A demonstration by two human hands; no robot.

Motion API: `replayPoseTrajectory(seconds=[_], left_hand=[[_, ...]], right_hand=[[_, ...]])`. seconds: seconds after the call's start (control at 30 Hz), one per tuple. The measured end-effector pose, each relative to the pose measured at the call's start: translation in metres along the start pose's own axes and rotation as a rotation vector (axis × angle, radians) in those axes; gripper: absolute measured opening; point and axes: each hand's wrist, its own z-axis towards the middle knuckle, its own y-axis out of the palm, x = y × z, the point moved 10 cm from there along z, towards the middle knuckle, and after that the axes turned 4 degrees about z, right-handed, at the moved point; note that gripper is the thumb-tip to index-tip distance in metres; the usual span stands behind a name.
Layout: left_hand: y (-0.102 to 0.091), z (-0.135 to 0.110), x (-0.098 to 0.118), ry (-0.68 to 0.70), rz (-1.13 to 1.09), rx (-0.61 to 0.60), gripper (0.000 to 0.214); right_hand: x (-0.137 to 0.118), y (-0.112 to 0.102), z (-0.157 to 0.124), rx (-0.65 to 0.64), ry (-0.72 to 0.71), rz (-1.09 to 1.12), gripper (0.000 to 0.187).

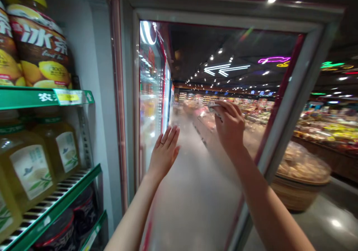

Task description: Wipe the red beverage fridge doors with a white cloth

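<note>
An open glass fridge door [282, 132] stands in front of me, its pane fogged in the lower half. My left hand [165, 152] lies flat against the inside of the glass, fingers stretched upward and together, a ring on one finger. My right hand [229, 126] is higher on the pane, fingers curled around a small pale thing [214, 105] pressed to the glass; I cannot make out what it is. Both forearms reach up from the bottom edge.
At the left, green fridge shelves [41, 96] hold large iced-tea bottles [39, 46] above and yellow drink bottles [60, 146] below. Beyond the glass lies a shop aisle with produce displays and a round basket stand [302, 184] at the right.
</note>
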Motion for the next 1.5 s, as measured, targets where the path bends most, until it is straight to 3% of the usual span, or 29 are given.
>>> replayPoseTrajectory(seconds=[0.23, 0.4, 0.53, 0.67, 0.83, 0.93, 1.07, 1.13, 1.27, 1.4, 1.5], left_hand=[[0.009, -0.004, -0.005, 0.019, 0.024, 0.0, 0.083], [0.013, -0.006, -0.005, 0.015, 0.009, 0.008, 0.079], [0.012, -0.008, -0.006, 0.006, -0.003, 0.018, 0.076], [0.01, -0.008, -0.005, 0.013, 0.0, 0.022, 0.075], [0.012, -0.008, -0.005, 0.027, 0.022, -0.004, 0.075], [0.014, -0.008, -0.005, 0.021, 0.031, -0.009, 0.075], [0.014, -0.009, -0.004, 0.024, 0.037, 0.013, 0.076], [0.013, -0.009, -0.004, 0.028, 0.036, 0.019, 0.076], [0.014, -0.008, -0.005, 0.027, 0.022, -0.003, 0.074], [0.013, -0.007, -0.004, 0.025, 0.02, -0.011, 0.071], [0.014, -0.007, -0.003, 0.019, 0.025, -0.025, 0.074]], right_hand=[[-0.029, 0.027, 0.023, -0.063, 0.009, 0.044, 0.029], [-0.038, 0.019, 0.01, -0.115, -0.041, 0.048, 0.028], [-0.028, 0.009, 0.012, -0.05, -0.038, 0.006, 0.028], [-0.03, 0.017, 0.028, -0.009, 0.0, 0.001, 0.037], [-0.056, 0.033, 0.028, -0.106, -0.075, 0.087, 0.031], [-0.058, 0.03, 0.017, -0.149, -0.108, 0.088, 0.032], [-0.051, 0.023, 0.021, -0.085, -0.114, 0.036, 0.032], [-0.051, 0.028, 0.031, -0.061, -0.097, 0.036, 0.033], [-0.066, 0.052, 0.044, -0.132, -0.092, 0.083, 0.034], [-0.079, 0.056, 0.03, -0.18, -0.145, 0.121, 0.031], [-0.071, 0.046, 0.021, -0.14, -0.15, 0.12, 0.032]])
